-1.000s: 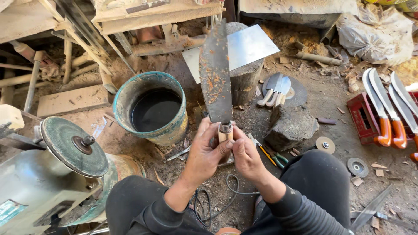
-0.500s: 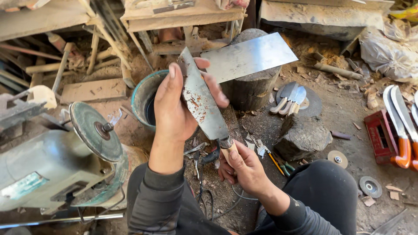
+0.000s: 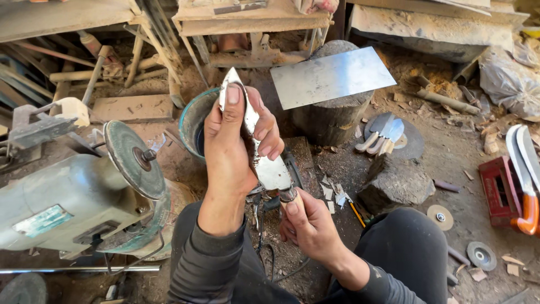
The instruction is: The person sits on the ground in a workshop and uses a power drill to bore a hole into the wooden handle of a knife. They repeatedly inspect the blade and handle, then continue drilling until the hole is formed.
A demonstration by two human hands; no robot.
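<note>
The grey-green bench grinder (image 3: 73,197) with its round abrasive disc sits at your left, within reach. The rough steel knife blade with a pale wooden handle (image 3: 264,163) stands tip-up before you. Your left hand (image 3: 230,152) wraps its fingers shut around the blade, steadying it for inspection; your right hand (image 3: 309,228) grips the handle closed from below.
</note>
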